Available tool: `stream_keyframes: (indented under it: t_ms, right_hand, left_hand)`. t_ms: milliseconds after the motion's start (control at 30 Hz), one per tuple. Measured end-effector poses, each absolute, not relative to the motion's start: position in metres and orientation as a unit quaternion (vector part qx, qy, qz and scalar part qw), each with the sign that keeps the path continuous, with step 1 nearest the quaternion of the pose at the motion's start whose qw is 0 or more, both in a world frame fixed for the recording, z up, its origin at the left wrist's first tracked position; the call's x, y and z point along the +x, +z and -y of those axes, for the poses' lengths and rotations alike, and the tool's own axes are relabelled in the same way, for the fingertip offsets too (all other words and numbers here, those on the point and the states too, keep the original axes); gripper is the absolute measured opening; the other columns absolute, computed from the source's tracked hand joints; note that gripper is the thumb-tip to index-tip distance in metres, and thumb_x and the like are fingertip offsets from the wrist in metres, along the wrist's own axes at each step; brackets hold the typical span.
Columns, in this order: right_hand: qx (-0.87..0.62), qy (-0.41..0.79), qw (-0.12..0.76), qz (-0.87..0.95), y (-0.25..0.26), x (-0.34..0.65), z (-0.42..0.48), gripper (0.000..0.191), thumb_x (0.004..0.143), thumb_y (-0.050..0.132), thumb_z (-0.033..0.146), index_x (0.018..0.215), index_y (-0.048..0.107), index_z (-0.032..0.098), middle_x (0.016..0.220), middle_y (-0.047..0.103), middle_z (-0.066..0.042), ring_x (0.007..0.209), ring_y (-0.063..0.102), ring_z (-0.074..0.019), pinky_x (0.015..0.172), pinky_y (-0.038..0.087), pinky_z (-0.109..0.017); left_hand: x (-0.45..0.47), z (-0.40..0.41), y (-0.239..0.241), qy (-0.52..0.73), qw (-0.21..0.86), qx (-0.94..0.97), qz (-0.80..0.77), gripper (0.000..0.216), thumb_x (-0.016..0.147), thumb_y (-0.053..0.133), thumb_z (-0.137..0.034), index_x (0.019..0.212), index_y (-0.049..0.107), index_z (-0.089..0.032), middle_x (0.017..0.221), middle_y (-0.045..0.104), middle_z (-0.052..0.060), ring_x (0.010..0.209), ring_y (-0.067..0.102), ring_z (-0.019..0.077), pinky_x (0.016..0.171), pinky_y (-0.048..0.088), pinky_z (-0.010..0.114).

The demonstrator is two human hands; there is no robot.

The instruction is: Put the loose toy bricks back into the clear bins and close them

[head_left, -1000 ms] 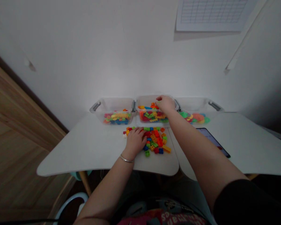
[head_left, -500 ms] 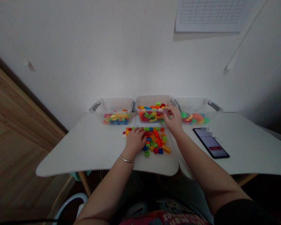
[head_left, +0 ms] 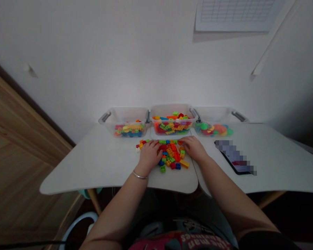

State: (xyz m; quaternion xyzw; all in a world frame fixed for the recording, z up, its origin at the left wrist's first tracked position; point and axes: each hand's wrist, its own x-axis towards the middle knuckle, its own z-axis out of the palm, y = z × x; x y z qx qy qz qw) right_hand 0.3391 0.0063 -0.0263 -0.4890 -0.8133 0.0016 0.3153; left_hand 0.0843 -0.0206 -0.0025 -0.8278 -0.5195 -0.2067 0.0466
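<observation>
Handling bricks, head view: the left hand (head_left: 150, 154) and the right hand (head_left: 194, 148) are apart, at opposite sides of a loose brick pile (head_left: 172, 154) on the left tabletop (head_left: 99, 163), close to the seam with the right tabletop (head_left: 271, 159).
Right fingertips: at an orange brick (head_left: 180, 142) on the pile's far right corner; I cannot tell whether they have closed on it.
Left fingers: loosely bent over the pile's left part; whether anything is pinched beneath them cannot be told.
Picking technique: best to take one brick by its sides between thumb and forefinger, then lift straight up so neighbours do not scatter. Light pressure from the left palm should steady the pile without hiding more of it.
Seam side: a sideways drag could push the yellow brick (head_left: 184, 164) across the join, so lifting seems safer.
Left arm: slants up from the lower left, palm down, with a bracelet (head_left: 140, 175) at the wrist.
Right arm: slants in from the lower right below a black sleeve (head_left: 271, 239), back of the hand uppermost, fingers pointing left.
Bins behind: the left bin (head_left: 130, 113), middle bin (head_left: 173, 109) and right bin (head_left: 214, 113) stand in a row, each holding coloured pieces.
Phone: lies on the right tabletop, beside the right forearm.
</observation>
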Motion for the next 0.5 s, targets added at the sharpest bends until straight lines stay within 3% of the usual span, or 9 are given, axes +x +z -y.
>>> stream_keyframes:
  t_ms: [500]
  right_hand:
    - [-0.524,-0.062,0.225,0.819,-0.0193,0.3327,0.004,0.034,0.088,0.053,0.013,0.118,0.069,0.021,0.104,0.069,-0.01,0.099,0.057,-0.0257,0.089,0.049,-0.039]
  left_hand:
    - [0.0842,0.0207,-0.0029,-0.216,0.051,-0.831,0.511,0.032,0.091,0.051,-0.027,0.116,0.069,-0.018,0.128,0.065,0.009,0.119,0.056,0.0262,0.106,0.042,0.044]
